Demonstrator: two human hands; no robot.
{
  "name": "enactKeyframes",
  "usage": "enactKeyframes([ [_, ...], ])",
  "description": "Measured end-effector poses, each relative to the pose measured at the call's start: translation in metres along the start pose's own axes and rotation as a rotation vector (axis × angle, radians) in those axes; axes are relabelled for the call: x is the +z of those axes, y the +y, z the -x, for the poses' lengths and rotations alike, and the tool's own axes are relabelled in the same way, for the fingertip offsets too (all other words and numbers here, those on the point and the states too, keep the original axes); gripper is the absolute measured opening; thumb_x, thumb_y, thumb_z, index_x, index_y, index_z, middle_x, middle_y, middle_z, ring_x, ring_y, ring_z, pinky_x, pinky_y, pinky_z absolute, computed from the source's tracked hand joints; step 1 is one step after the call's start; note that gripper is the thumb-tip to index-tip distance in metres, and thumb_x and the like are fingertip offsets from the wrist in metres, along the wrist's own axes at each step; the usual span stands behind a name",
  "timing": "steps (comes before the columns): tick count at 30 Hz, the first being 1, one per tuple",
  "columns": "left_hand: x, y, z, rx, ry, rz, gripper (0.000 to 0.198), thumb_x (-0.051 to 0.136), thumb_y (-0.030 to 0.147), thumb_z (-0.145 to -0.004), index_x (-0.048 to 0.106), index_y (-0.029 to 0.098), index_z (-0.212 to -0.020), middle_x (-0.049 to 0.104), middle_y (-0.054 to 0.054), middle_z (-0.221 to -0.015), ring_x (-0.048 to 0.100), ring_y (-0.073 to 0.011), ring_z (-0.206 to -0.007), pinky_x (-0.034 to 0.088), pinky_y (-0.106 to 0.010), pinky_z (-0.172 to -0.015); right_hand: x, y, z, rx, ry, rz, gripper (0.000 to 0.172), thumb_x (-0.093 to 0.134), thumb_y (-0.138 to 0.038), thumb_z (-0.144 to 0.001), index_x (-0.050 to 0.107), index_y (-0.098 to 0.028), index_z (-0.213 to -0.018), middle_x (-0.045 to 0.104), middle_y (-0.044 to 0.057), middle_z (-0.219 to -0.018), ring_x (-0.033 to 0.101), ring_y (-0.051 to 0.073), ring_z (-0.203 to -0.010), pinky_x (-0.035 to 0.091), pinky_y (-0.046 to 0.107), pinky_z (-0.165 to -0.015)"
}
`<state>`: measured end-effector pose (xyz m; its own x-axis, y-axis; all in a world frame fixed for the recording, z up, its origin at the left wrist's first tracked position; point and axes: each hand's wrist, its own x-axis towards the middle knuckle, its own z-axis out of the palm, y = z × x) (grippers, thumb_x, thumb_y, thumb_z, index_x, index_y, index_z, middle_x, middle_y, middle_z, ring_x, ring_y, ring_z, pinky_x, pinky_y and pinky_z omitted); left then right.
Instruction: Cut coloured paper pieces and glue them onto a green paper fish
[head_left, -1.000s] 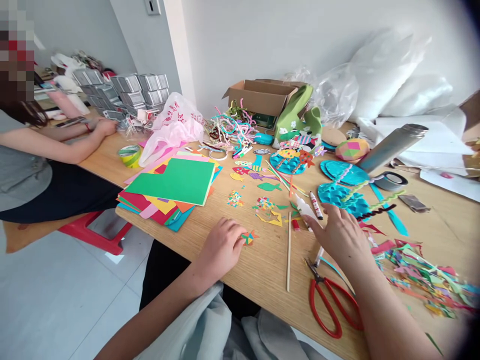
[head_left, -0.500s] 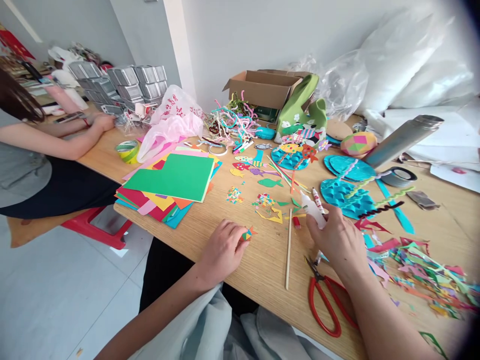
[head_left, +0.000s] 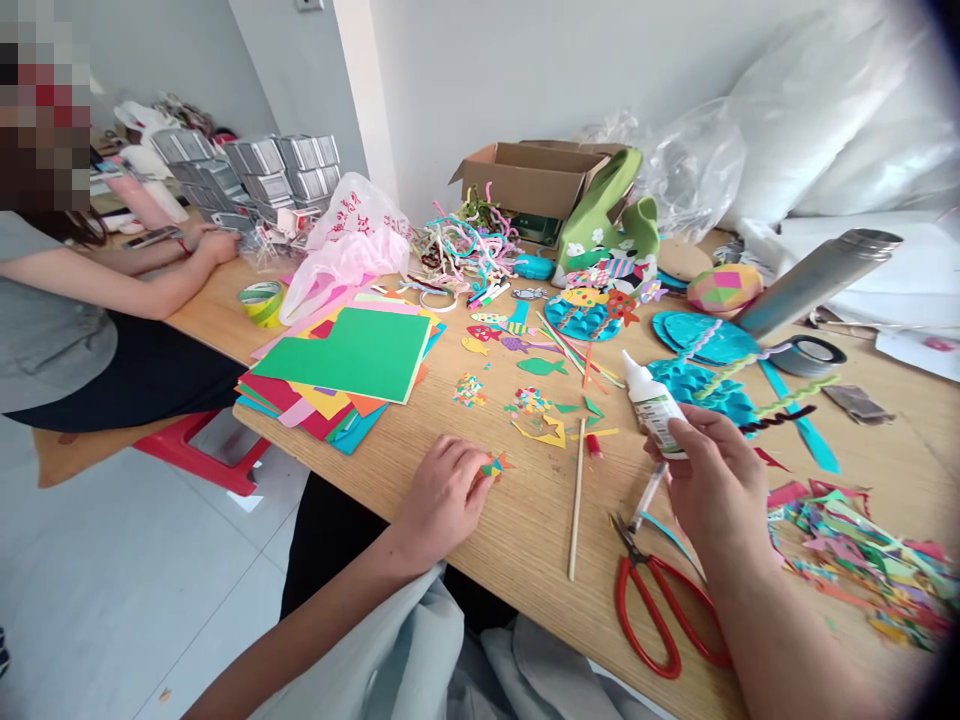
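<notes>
Aloft in my right hand (head_left: pixel 716 480), a white glue bottle (head_left: pixel 660 415) hangs over the wooden tabletop (head_left: pixel 525 535), its narrow nozzle (head_left: pixel 629 366) tipped up, away from me and to the left. The right fingers wrap the lower part of the bottle, thumb across its label, closed only as far as its body allows. Closer to the table's near edge, my left hand (head_left: pixel 442 490) has thumb and forefinger drawn together on the left end of a mosaic paper fish (head_left: pixel 495 466), whose orange tail juts out to the right, toward the bottle's side. Whether the fish lies flat or slightly raised, I cannot tell.

The fish is to the left of the bottle and nearer my body, so the nozzle, following the bottle's long axis, points past it rather than at it. My left hand is at the fish; my right is well apart. Between them a wooden stick (head_left: pixel 577 500) runs lengthwise away from me, a red marker cap (head_left: pixel 594 446) just beside it. Red-handled scissors (head_left: pixel 632 553) lie open-handled left of my right forearm.
</notes>
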<state>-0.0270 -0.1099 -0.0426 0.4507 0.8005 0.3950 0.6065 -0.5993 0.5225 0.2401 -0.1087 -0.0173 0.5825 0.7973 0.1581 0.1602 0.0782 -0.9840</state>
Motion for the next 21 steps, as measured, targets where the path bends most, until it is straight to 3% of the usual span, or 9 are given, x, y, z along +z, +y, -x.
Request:
enactKeyframes([
  [4,-0.001,0.001,0.0,0.004,-0.07,-0.025,0.014,0.053,0.016,-0.086,0.056,0.019,-0.099,0.063,-0.006,-0.095,0.052,-0.0231,-0.097,0.045,-0.04,-0.086,0.001,-0.005,-0.002,0.129,-0.126,-0.308,0.021,0.062,-0.034,-0.07,0.056,-0.02,-0.085,0.056,0.001,-0.073,0.049,0.013,-0.056,0.034,0.028,-0.052],
  [14,0.0,-0.003,0.0,0.017,-0.057,0.039,0.034,0.045,0.001,-0.081,0.055,0.019,-0.107,0.064,-0.006,-0.097,0.051,-0.0215,-0.1,0.045,-0.037,-0.088,0.003,-0.014,0.001,0.307,-0.252,-0.405,0.017,0.045,-0.033,-0.072,0.053,-0.023,-0.083,0.045,0.0,-0.074,0.04,0.013,-0.055,0.034,0.03,-0.051],
  [21,-0.001,-0.003,-0.001,-0.014,0.034,0.046,0.027,0.048,0.003,-0.081,0.055,0.019,-0.102,0.062,-0.006,-0.098,0.051,-0.0209,-0.095,0.045,-0.038,-0.086,0.001,-0.012,0.001,0.348,-0.282,-0.511,0.018,0.052,-0.035,-0.07,0.058,-0.023,-0.081,0.042,-0.001,-0.068,0.038,0.013,-0.055,0.032,0.029,-0.051],
])
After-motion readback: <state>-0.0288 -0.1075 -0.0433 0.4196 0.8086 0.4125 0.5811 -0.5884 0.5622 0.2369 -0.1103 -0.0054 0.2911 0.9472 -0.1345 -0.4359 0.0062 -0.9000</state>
